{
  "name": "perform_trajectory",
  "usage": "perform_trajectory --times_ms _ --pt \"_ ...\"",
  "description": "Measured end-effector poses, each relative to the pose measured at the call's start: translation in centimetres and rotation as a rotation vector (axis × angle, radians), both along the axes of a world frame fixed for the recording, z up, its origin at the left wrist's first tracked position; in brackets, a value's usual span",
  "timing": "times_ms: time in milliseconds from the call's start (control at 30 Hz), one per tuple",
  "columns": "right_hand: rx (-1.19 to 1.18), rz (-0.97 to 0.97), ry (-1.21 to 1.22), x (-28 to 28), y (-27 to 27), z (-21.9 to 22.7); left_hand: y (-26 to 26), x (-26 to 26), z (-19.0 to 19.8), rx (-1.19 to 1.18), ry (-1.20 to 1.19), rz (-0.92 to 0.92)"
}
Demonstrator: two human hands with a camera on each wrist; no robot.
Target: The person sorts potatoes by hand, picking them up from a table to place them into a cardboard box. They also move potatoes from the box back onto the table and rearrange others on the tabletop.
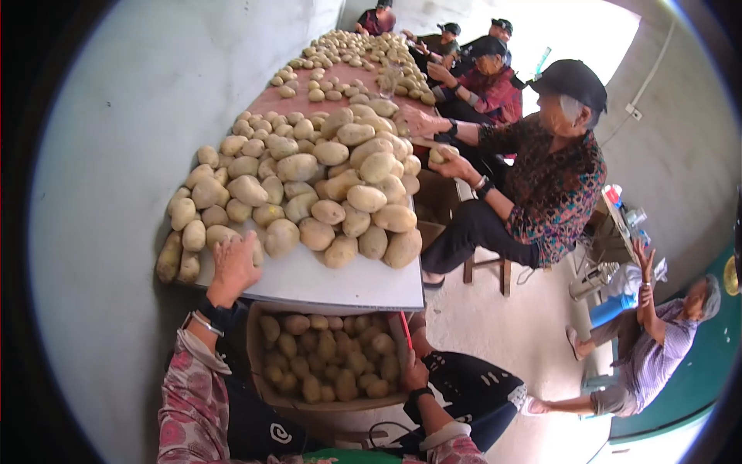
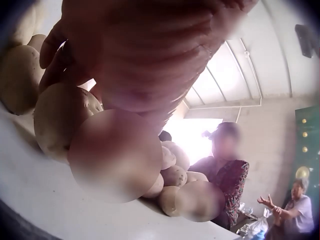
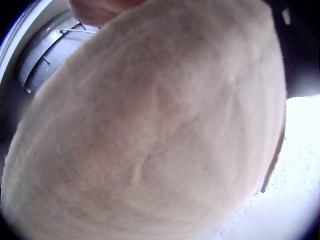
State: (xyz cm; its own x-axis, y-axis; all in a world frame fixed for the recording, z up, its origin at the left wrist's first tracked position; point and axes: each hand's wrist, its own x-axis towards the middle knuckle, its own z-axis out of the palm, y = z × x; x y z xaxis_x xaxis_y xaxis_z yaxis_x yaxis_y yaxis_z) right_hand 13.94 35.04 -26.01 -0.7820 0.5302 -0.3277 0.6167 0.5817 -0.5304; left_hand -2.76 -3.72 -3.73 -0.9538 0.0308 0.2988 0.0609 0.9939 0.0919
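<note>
At the table's front left, my left hand (image 1: 234,267) grips a potato at the near edge of a large potato heap (image 1: 299,167). In the left wrist view its fingers (image 2: 54,45) reach down around a pale potato (image 2: 56,120) beside others on the white tabletop. Lower down, my right hand (image 1: 416,373) holds a thin red stick-like thing (image 1: 406,330) beside the right wall of a cardboard box full of potatoes (image 1: 328,359). A blurred pale surface fills most of the right wrist view and hides the fingers' hold.
The white table edge (image 1: 332,290) overhangs the box. A grey wall (image 1: 116,155) borders the left. At the right sits a person in a patterned shirt (image 1: 553,185) handling potatoes; more people sit farther along. Another person (image 1: 657,348) sits at the far right with a raised hand.
</note>
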Motion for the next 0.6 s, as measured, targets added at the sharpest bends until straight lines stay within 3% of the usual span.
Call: perform_trajectory --times_ms 167,267,367,600 --pt "0.016 -0.015 -0.027 0.1 -0.1 0.2 -0.5 2.8 1.4 0.19 -0.238 -0.129" --pt "0.024 -0.022 -0.03 0.2 -0.1 -0.3 -1.5 3.6 0.5 0.347 -0.155 -0.243" --pt "0.039 -0.018 -0.011 0.1 -0.1 -0.2 -2.4 3.8 -0.6 0.341 -0.134 -0.325" --pt "0.085 -0.029 -0.007 0.1 -0.1 -1.1 -1.8 3.5 -0.6 0.398 -0.042 -0.271"
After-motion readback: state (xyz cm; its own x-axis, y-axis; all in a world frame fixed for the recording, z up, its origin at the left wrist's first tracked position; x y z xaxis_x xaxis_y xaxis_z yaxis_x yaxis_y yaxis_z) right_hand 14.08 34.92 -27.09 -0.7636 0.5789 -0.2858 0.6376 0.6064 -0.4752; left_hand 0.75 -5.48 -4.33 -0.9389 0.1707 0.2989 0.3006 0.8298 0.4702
